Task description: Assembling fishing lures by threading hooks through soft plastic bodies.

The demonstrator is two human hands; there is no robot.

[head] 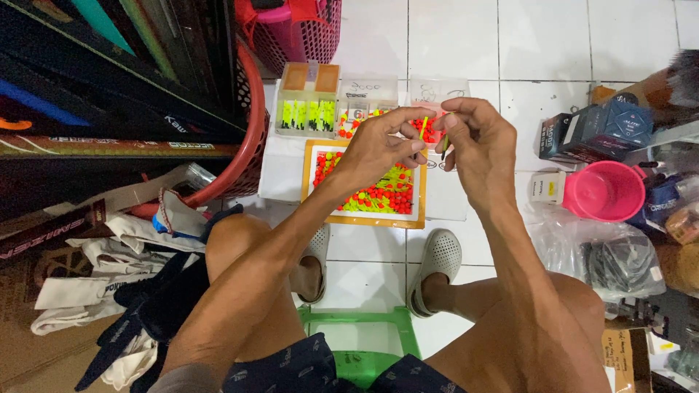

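Observation:
My left hand (382,145) and my right hand (473,142) are raised together above an orange-rimmed tray (364,218) filled with several small red and yellow-green beads (378,196). Between the fingertips of both hands I pinch a thin yellow-green stick (424,128); a dark thin piece (445,143) hangs from my right fingers. Beyond the hands stand clear plastic boxes, one with yellow-green sticks (307,114) and one with red and yellow beads (351,120). My knees and grey clogs frame the tray on the white tile floor.
A pink cup (603,191) and dark small boxes (597,127) sit at right with plastic bags (619,262). A red basket (247,131) and pink basket (298,29) stand at left, with cloths (124,291) piled below. A green stool (360,338) is under me.

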